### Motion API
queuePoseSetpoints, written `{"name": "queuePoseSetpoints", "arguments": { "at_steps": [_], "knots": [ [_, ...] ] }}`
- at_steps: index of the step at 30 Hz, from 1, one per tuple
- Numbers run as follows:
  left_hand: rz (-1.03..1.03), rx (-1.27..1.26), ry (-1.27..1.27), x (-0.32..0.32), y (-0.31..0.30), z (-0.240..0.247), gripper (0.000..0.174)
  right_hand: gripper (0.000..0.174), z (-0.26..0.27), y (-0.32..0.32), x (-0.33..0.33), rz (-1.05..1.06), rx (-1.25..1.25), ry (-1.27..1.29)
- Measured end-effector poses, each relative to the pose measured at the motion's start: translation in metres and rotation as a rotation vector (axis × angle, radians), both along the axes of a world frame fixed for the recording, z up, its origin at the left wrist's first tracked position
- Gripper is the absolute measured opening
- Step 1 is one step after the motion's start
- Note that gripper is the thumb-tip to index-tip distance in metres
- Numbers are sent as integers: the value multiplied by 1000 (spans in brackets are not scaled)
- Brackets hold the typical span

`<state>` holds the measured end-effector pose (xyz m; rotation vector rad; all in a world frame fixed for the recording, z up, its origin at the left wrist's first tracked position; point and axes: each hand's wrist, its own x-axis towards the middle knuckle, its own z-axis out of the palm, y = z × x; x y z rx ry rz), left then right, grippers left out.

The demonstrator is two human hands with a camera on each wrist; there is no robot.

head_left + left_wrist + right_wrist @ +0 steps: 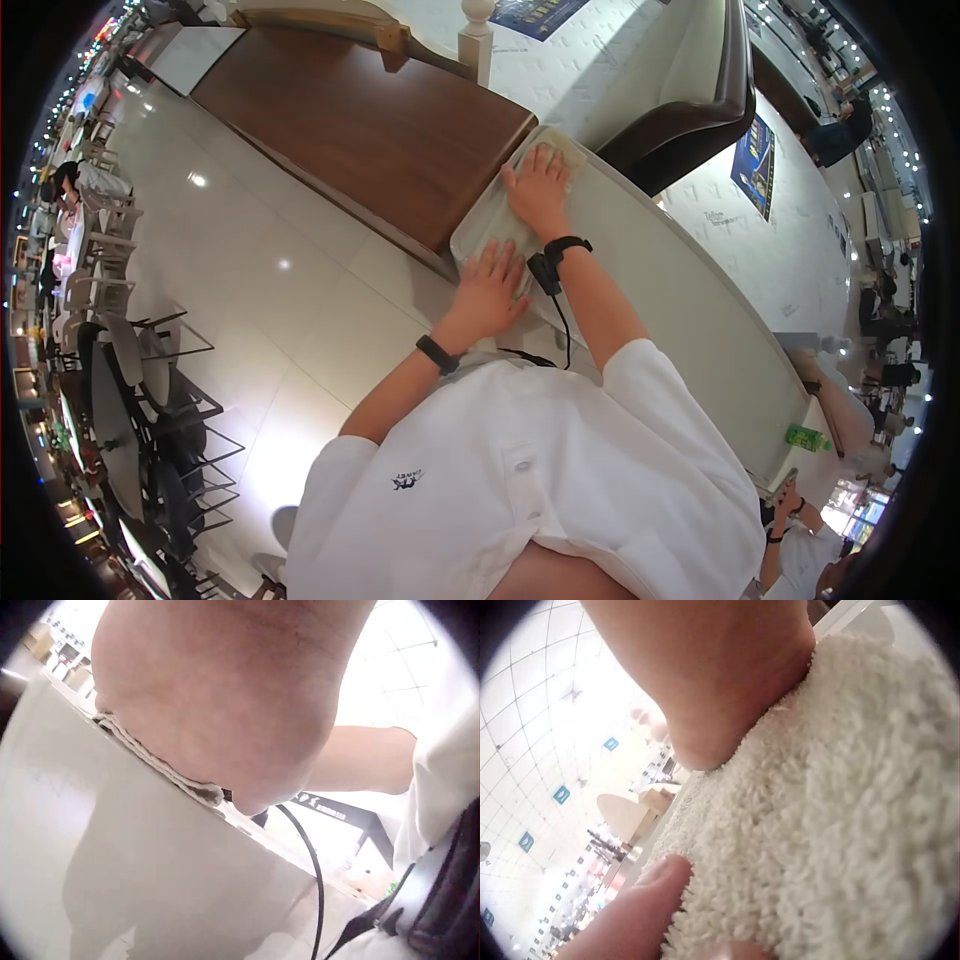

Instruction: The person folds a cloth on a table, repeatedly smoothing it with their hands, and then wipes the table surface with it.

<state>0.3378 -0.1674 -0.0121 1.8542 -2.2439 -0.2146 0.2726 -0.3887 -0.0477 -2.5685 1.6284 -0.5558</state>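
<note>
Cream fluffy terry towel [498,225] lies spread at the end of the long white counter [680,300]. The left hand [490,290] and the right hand [540,190] both press it flat, fingers straight. A hard push could slide it over the edge onto the glossy tiled floor [250,250].

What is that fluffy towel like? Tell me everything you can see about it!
The towel is cream-white and fluffy, with tiny looped threads like soft terry cloth. It lies spread flat at the end of the long white counter, next to a brown wooden top. The left hand presses flat on its near part and the right hand on its far part. One edge shows layers, as if it is folded.
</note>
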Motion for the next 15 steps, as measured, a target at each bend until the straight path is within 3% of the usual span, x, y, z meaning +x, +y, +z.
{"name": "queuePoseSetpoints", "arguments": {
  "at_steps": [3,8,15],
  "knots": [
    [37,21,-18,6,-1,2,71,71,3,4,20,-63,-73,-17],
    [21,54,-40,-7,-4,5,76,68,6,8,-16,-47,14,-74],
    [-239,78,-73,-93,-4,-2,81,64,-1,27,-145,-296,-47,-42]
  ]
}}
